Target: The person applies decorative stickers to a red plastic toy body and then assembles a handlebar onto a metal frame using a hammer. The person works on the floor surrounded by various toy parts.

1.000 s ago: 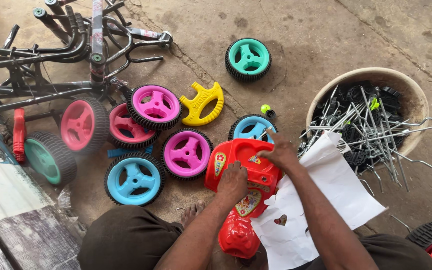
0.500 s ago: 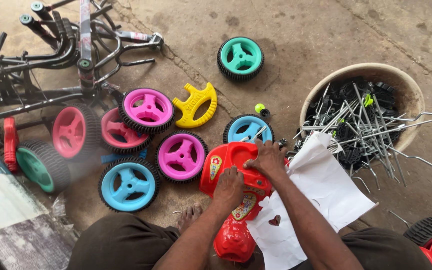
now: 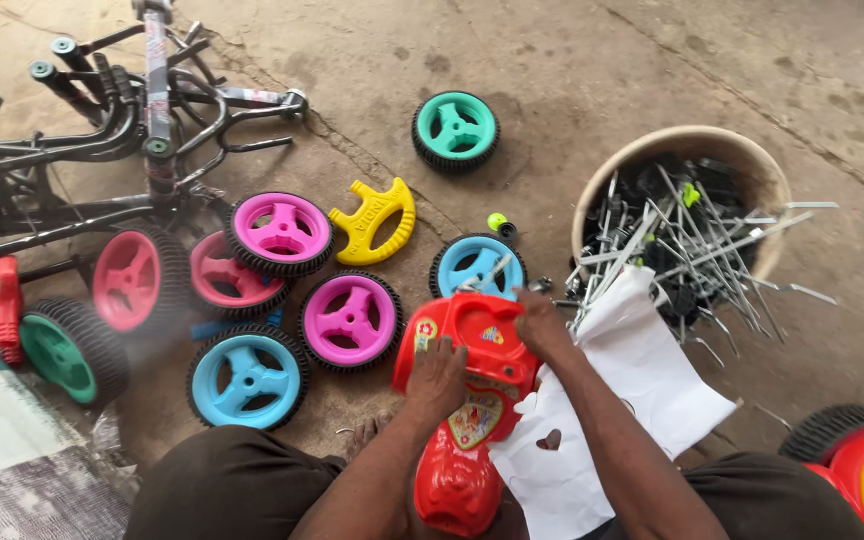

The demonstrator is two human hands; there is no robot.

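Pressing red toy body (image 3: 467,385), left hand (image 3: 437,375), right hand (image 3: 542,325) maybe pinching

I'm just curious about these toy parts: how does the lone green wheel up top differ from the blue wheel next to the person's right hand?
The green wheel is teal-hubbed and lies alone on bare concrete, fully in view. The blue wheel has a sky-blue hub, lies beside the red toy body, which hides its lower edge, close to the right hand. Both lie flat, with black ribbed tyres.

Both hands, left hand (image 3: 439,375) and right hand (image 3: 540,322), rest on a red plastic toy body (image 3: 472,395) on the concrete floor (image 3: 552,70), near coloured wheels (image 3: 352,320).
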